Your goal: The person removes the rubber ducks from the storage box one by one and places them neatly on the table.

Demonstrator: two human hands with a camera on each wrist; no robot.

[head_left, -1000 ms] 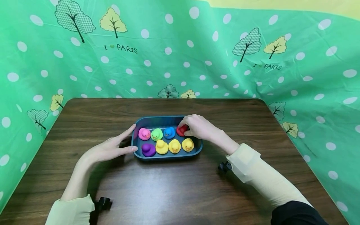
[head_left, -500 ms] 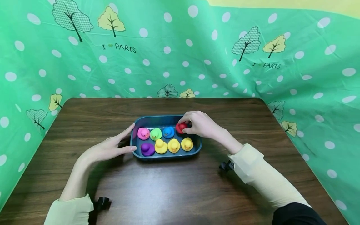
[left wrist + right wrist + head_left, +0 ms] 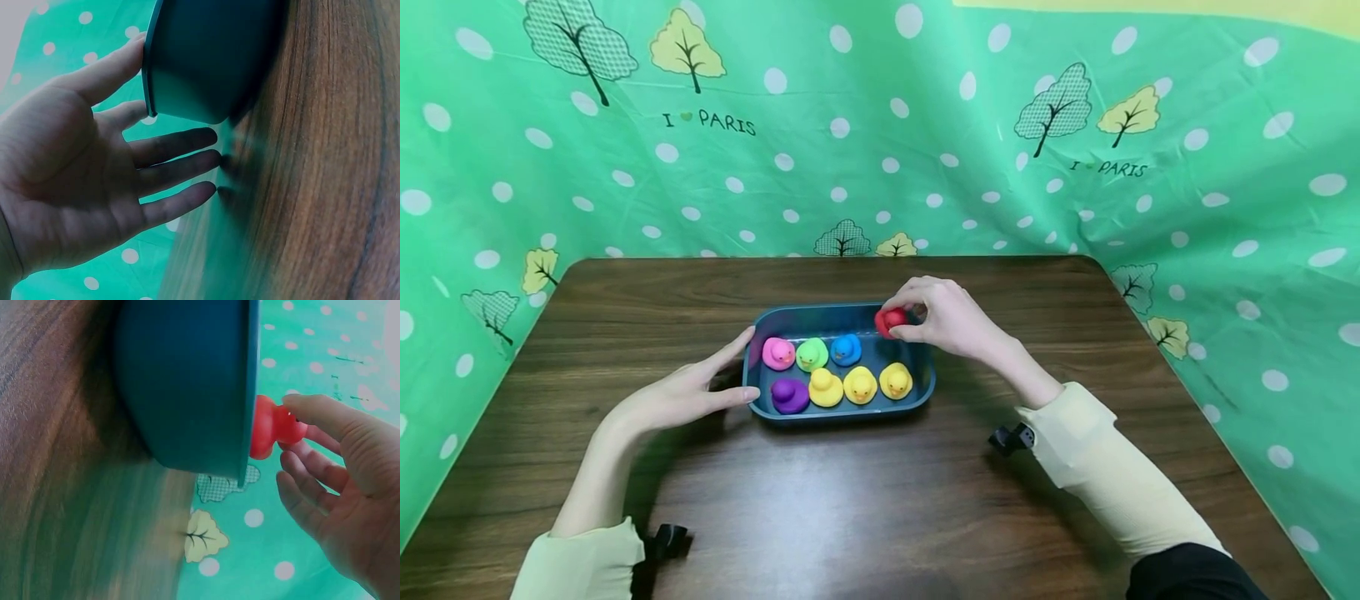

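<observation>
Pinching red duck (image 3: 891, 321), right hand (image 3: 951, 318) wants light, even grip, clear of tray (image 3: 842, 419) rim. Left hand (image 3: 673, 400), fingers extended against tray end, should just steady it.

Green cloth (image 3: 820, 171) hangs behind a seemingly wooden table (image 3: 865, 500).
</observation>
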